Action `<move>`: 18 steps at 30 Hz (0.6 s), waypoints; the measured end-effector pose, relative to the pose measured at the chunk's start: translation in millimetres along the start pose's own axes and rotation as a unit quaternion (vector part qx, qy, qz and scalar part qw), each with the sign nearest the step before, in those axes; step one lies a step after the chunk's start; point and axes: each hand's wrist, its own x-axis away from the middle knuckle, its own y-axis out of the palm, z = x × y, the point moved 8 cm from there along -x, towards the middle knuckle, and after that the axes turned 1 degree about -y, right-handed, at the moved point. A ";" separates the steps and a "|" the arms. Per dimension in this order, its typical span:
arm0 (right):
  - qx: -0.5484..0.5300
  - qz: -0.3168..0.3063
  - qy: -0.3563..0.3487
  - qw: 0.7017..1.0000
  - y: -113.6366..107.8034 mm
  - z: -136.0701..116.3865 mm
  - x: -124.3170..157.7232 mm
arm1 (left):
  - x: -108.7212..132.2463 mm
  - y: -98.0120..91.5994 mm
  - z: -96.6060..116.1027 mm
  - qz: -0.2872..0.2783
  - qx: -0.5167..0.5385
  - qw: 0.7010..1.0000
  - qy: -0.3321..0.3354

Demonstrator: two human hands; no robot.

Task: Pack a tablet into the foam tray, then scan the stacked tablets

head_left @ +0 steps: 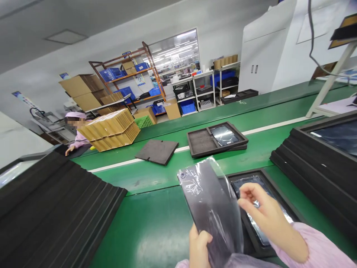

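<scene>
Green conveyor table [156,223] in a factory room, foam trays stacked at both sides. Near the table's front edge, the left hand [199,247] has its fingers clamped on a bagged dark panel [209,201]; the right hand [267,217], fingers loosely curled and empty, hovers over the foam tray [292,212]. That slick plastic could let the panel slide out.

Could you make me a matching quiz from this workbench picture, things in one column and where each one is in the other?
Things:
1. bagged dark panel
2. foam tray with a screen
3. loose foam sheet
4. cardboard stack

Places:
A. lying flat on the belt, left of the tray
B. held in the left hand
C. on the belt, beside a co-worker
D. mid-belt, past the hands

Pairs: 1-B, 2-D, 3-A, 4-C
</scene>
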 end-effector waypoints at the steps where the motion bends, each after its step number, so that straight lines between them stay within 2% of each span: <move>1: -0.019 -0.011 0.053 0.998 4.8 16.6 -1.0 | -3.7 2.8 -2.3 -0.003 -0.024 1.000 0.014; 2: -0.040 -0.039 0.092 0.994 15.0 30.2 0.8 | -6.8 6.7 -5.6 -0.010 -0.056 0.998 0.037; 4: -0.068 -0.122 0.127 0.982 45.2 47.4 10.4 | -10.1 17.2 -16.2 -0.032 -0.138 0.985 0.094; 5: -0.072 -0.144 0.139 0.977 58.0 54.8 15.6 | -10.5 23.8 -23.7 -0.049 -0.184 0.975 0.118; 6: -0.073 -0.145 0.152 0.975 67.1 63.0 19.5 | -10.6 30.7 -32.4 -0.069 -0.234 0.961 0.131; 8: -0.089 -0.107 0.178 0.974 75.3 83.8 21.7 | -12.3 41.6 -51.1 -0.113 -0.325 0.932 0.116; 11: -0.208 -0.056 0.214 0.953 83.4 125.2 17.9 | -22.2 42.4 -66.2 -0.149 -0.423 0.892 0.067; 13: -0.278 -0.063 0.224 0.932 96.7 151.4 14.8 | -36.2 26.7 -67.4 -0.116 -0.473 0.872 0.055; 14: -0.268 -0.081 0.222 0.934 105.9 161.6 14.0 | -44.3 14.4 -66.8 -0.085 -0.495 0.862 0.061; 18: -0.060 -0.146 0.220 0.963 138.4 183.6 14.5 | -67.4 -51.8 -64.1 0.059 -0.543 0.827 0.132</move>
